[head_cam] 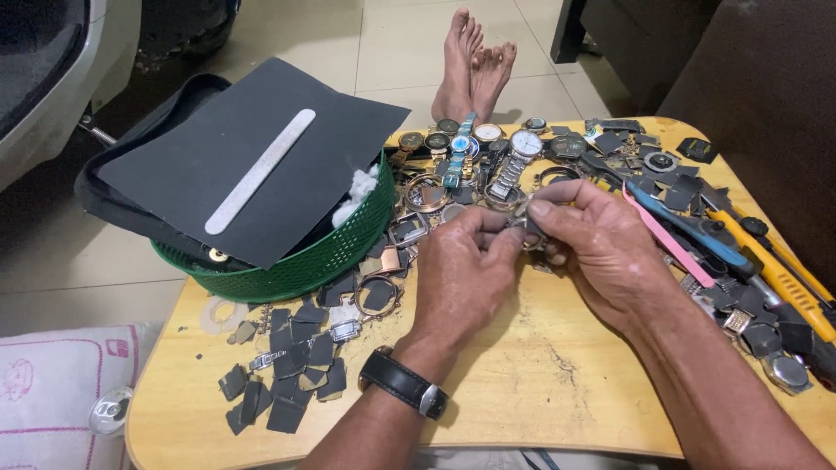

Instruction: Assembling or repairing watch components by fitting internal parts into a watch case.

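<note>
My left hand (461, 270) and my right hand (592, 239) meet over the middle of a small wooden table (522, 383). Together they pinch a small metal watch part (525, 224) between thumbs and fingertips; its exact shape is hidden by my fingers. A black-strapped wristwatch (402, 383) sits on my left wrist. Just beyond my hands lie several watches (475, 148) and loose watch cases.
A green plastic basket (296, 265) at the left holds a black sheet (252, 148) with a grey file (259, 170) on it. Dark strap pieces (287, 365) litter the front left. Pink (666, 235), blue (697, 231) and yellow (779, 274) tools lie at right. Bare feet (470, 65) rest beyond the table.
</note>
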